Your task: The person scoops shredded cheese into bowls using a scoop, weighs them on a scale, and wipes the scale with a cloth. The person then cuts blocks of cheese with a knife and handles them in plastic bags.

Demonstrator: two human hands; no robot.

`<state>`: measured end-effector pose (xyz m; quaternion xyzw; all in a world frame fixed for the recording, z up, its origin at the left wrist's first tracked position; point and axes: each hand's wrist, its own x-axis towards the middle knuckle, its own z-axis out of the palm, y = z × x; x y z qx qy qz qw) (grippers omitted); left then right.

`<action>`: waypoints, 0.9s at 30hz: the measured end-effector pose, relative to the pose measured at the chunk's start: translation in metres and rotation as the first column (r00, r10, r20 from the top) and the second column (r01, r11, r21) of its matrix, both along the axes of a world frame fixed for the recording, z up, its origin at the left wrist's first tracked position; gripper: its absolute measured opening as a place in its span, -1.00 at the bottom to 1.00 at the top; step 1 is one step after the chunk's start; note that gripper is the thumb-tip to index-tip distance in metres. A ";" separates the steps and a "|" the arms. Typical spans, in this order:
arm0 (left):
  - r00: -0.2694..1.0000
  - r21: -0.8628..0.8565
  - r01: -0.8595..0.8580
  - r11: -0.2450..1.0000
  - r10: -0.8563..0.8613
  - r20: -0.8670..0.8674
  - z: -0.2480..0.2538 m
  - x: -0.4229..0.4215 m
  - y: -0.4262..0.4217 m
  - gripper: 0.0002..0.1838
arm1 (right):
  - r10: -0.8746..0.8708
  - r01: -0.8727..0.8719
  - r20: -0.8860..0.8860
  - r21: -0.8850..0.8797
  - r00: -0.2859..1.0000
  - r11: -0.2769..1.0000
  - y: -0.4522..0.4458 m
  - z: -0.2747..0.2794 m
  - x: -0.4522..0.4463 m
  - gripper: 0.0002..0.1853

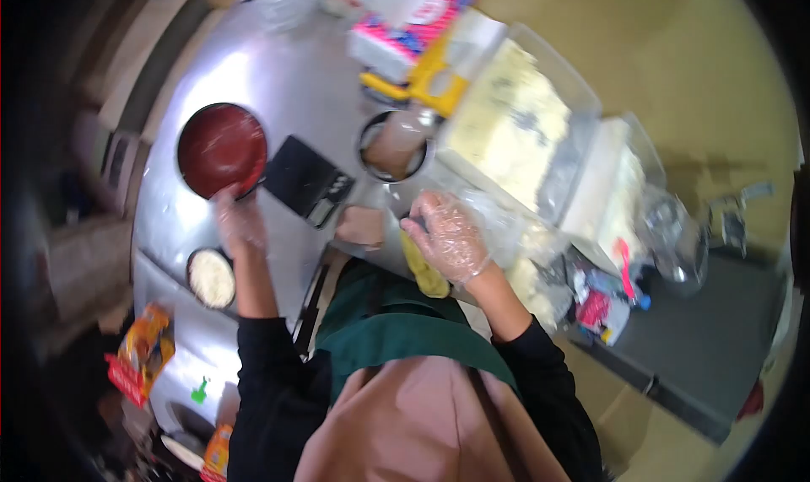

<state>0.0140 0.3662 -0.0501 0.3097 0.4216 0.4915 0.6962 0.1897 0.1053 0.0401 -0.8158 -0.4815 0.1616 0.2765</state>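
Note:
My left hand (239,222), in a clear plastic glove, has its fingers at the near rim of a round pan (222,149) coated with red sauce. My right hand (449,236), gloved too, has curled fingers above a yellow-green elongated item (423,267) near the table's front edge; what the fingers hold, if anything, is too small to tell. Between the hands lies a black digital scale (305,178). Beyond it and to the right stands a round container (393,146) with brownish contents. A pinkish-brown flat piece (361,227) lies near the table edge.
A clear bin (515,119) of pale shredded food and a second bin (612,187) stand right. A bowl of white food (211,279) sits left of my left forearm. A pink-and-white box (409,26) stands at the back; orange-red packets (143,351) lie lower left.

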 end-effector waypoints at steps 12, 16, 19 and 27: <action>0.981 0.014 0.184 0.983 -0.184 0.068 0.072 0.079 -0.087 -0.45 | -0.626 0.933 0.703 -0.159 0.337 0.324 -0.318 0.071 0.097 -0.65; 0.976 -0.042 0.197 0.979 -0.191 0.108 0.088 0.094 -0.120 -0.42 | -0.582 0.837 0.660 -0.544 0.475 0.067 -0.358 0.039 0.124 -0.56; 0.970 -0.056 0.227 0.972 -0.221 0.098 0.095 0.101 -0.137 -0.40 | -0.624 0.825 0.604 -0.553 0.496 0.121 -0.364 0.031 0.138 -0.52; 0.958 -0.083 0.256 0.963 -0.242 0.154 0.092 0.108 -0.157 -0.53 | -0.559 0.806 0.607 -0.548 0.566 0.222 -0.337 0.078 0.107 -0.62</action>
